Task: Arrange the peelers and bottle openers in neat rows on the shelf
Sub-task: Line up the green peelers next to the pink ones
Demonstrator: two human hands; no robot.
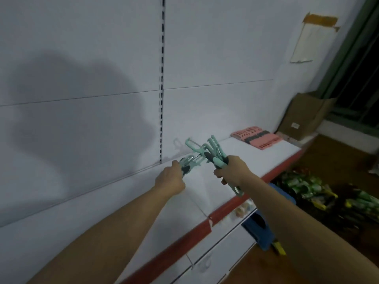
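Observation:
My right hand [232, 170] grips a bundle of several mint-green peelers and bottle openers [213, 150], their heads fanning up and left above the white shelf [235, 158]; one handle end sticks out below my wrist. My left hand [171, 179] holds one or two of the same mint-green tools [189, 161] by their dark grips, low over the shelf near the back wall. The two bunches almost meet at their tips. The picture is blurred, so I cannot tell peelers from openers.
A row of pink and dark packaged items [257, 137] lies further right on the shelf. A cardboard box [303, 115] stands beyond it. The shelf has a red front edge [227, 208]. A blue stool [264, 226] and green packaged goods [303, 187] sit on the floor.

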